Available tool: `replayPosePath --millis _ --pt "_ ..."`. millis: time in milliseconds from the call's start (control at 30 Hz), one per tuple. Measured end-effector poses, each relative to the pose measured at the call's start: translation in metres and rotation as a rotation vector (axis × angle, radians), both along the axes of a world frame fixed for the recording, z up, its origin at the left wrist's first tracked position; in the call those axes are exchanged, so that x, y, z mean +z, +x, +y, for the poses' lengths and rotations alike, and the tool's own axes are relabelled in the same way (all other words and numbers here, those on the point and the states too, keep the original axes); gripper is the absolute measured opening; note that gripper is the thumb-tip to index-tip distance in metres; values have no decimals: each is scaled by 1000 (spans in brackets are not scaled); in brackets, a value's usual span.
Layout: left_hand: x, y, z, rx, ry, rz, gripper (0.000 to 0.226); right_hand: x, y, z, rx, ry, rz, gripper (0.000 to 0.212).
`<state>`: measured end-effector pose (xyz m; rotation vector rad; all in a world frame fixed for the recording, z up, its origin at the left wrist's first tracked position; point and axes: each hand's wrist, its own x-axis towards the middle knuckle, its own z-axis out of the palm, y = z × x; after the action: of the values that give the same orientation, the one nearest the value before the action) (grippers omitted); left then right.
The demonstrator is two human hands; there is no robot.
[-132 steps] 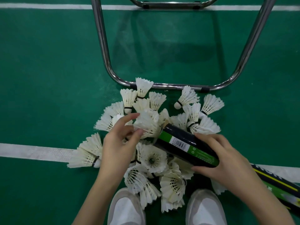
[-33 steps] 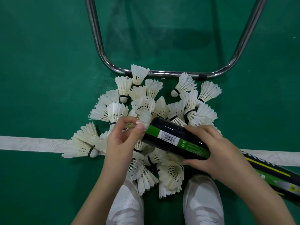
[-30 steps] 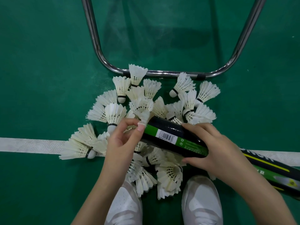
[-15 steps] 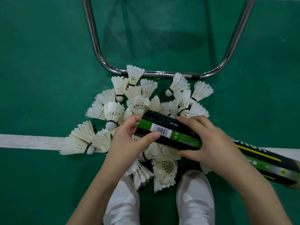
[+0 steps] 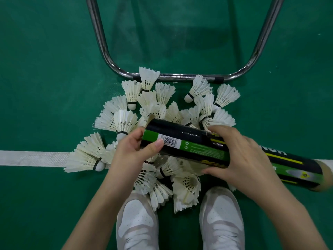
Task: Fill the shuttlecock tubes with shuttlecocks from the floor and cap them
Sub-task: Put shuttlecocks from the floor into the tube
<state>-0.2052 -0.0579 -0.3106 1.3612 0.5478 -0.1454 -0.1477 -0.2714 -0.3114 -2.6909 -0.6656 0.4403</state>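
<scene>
**Both hands on the shuttlecock tube, above the heap**

The left hand [image 5: 132,153] wraps the open end of the long black-and-green cardboard shuttlecock tube [image 5: 182,141], thumb pressed on the white barcode label [image 5: 169,141], the other fingers curled round the far side of the mouth; the right hand [image 5: 239,159] clasps the same tube near its middle, fingers curled over the top and thumb beneath; the tube lies nearly level, its mouth pointing to about ten o'clock and its capped end [image 5: 324,175] running out toward four o'clock, close to the frame's right edge; whether anything sits inside the mouth cannot be told, since the left hand covers it.

Under and around the tube spreads a heap of white feather shuttlecocks [image 5: 162,98] on the green court floor [image 5: 45,69], fanning from nine o'clock round to two o'clock of the hands, with more at six o'clock by the pair of white mesh trainers [image 5: 137,221]; a white painted court line [image 5: 32,157] crosses beneath the heap from nine o'clock; at twelve o'clock a bent chrome tubular frame [image 5: 180,76] rests on the floor, the farthest shuttlecocks touching its bar.
</scene>
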Motion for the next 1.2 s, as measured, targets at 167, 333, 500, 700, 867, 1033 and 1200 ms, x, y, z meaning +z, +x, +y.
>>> replayPosePath --millis 167,333,500,700,867,1033,1200 --pt "-1 -1 2 -62 5 -1 27 -9 4 -5 16 -40 -111 81" --pt "-3 -2 3 -63 29 -20 27 -13 3 -8 16 -34 -125 77" --pt "-6 -2 1 -104 15 -6 25 -16 1 -11 30 -21 -129 75" --pt "-12 1 0 -80 192 -41 24 -14 0 -22 10 -23 -147 76" --pt "-16 8 8 -54 391 -66 29 -13 6 -38 -48 -18 -112 74" --pt "-25 25 13 -123 648 -88 38 -12 8 -45 -88 -10 -89 74" --pt "-49 43 19 -333 1017 -174 53 -13 7 -45 -90 -16 -68 72"
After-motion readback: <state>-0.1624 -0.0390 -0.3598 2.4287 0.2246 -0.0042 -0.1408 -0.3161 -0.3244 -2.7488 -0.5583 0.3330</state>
